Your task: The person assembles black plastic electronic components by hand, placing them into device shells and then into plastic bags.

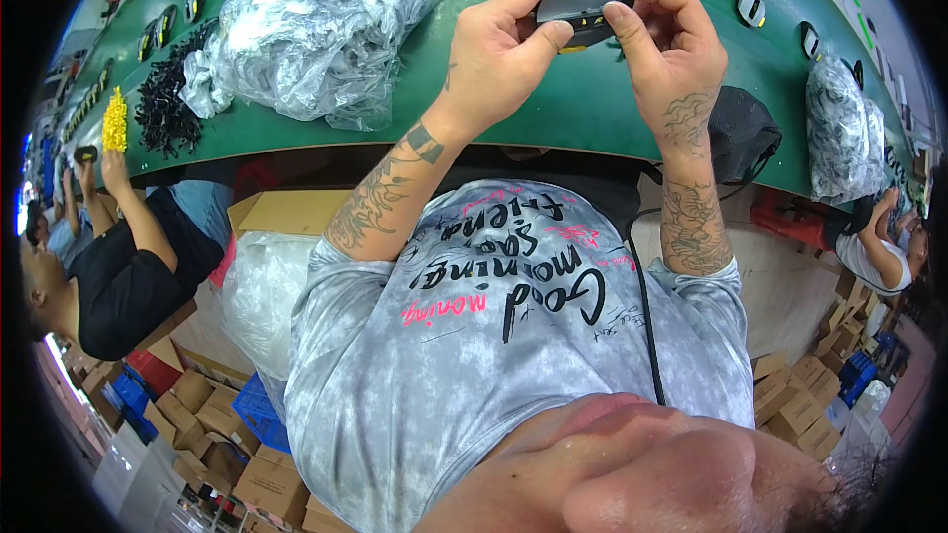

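Note:
Over the far part of the green table, a small black-and-grey oval device point(583, 6) with yellow marks is held up between both my hands. My left hand point(502, 51) grips its left end, thumb at the near side and fingers behind. At the right end, my right hand point(673, 51) has its thumb pressed against the casing and its other fingers curled. Whether those curled fingers also pinch a small part is hidden. Below and right of my right hand lies a black mesh-like pouch point(741, 133) on the table.
A large clear plastic bag point(316, 39) of wrapped parts lies left, beside piles of black point(176, 99) and yellow small parts point(116, 120). Similar devices point(750, 4) line the green table point(474, 123). Another bag point(839, 128) sits right. Co-workers point(138, 266) flank me; cartons point(272, 484) stand behind.

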The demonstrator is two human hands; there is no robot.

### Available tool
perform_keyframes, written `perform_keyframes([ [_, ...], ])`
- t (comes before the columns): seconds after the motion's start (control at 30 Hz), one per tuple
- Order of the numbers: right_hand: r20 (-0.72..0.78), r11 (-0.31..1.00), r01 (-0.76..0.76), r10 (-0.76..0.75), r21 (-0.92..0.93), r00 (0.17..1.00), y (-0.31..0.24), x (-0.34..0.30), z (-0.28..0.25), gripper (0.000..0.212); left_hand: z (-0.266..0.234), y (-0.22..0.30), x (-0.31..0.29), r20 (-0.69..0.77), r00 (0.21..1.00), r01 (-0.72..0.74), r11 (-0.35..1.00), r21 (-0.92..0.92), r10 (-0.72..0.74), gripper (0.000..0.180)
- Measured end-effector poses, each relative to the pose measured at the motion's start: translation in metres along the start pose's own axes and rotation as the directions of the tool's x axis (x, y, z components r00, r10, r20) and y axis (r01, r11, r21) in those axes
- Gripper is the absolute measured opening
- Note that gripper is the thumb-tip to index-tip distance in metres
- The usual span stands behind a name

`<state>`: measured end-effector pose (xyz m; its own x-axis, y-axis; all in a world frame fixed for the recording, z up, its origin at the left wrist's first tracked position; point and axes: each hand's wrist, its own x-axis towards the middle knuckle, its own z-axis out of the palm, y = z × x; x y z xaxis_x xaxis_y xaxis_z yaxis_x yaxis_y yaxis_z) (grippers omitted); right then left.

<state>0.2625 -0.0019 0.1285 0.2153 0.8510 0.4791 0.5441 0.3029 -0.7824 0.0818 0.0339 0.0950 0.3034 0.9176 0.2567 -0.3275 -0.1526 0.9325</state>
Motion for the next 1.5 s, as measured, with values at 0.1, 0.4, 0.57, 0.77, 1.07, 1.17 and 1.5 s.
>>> perform_keyframes([
  [0.1, -0.024, 1.000, 0.018, -0.018, 0.011, 1.000, 0.003, 0.002, 0.004, 0.025, -0.001, 0.006, 0.000, 0.011, 0.998, 0.068, 0.998, 0.018, -0.068, 0.043],
  [0.4, -0.019, 0.899, 0.290, -0.314, -0.328, 0.949, 0.001, 0.006, 0.004, 0.049, -0.002, 0.008, 0.000, -0.055, 0.997, 0.052, 0.999, -0.017, -0.053, 0.040],
  [0.57, 0.379, 0.876, -0.342, 0.204, 0.342, 0.903, 0.010, 0.008, 0.005, 0.068, 0.004, 0.012, 0.001, -0.011, 1.000, 0.009, 1.000, -0.006, -0.009, 0.039],
  [0.77, 0.175, 0.823, -0.209, 0.136, 0.528, 0.975, 0.021, -0.005, 0.021, 0.068, -0.002, 0.015, 0.001, -0.020, 0.998, 0.066, 0.996, 0.053, -0.065, 0.036],
  [1.07, 0.157, 0.795, -0.068, -0.034, 0.603, 0.987, 0.039, 0.005, 0.008, 0.061, -0.019, 0.012, 0.017, 0.169, 0.967, 0.208, 0.972, -0.107, -0.189, 0.055],
  [1.17, 0.247, 0.706, -0.239, 0.092, 0.667, 0.965, 0.046, 0.005, 0.012, 0.051, 0.000, 0.024, 0.010, 0.169, 0.981, -0.182, 0.740, 0.647, 0.094, 0.073],
  [1.5, 0.207, 0.645, -0.399, 0.356, 0.651, 0.912, 0.093, 0.008, -0.016, 0.038, -0.007, -0.008, 0.082, 0.266, 0.964, -0.255, 0.390, 0.885, 0.026, 0.046],
])
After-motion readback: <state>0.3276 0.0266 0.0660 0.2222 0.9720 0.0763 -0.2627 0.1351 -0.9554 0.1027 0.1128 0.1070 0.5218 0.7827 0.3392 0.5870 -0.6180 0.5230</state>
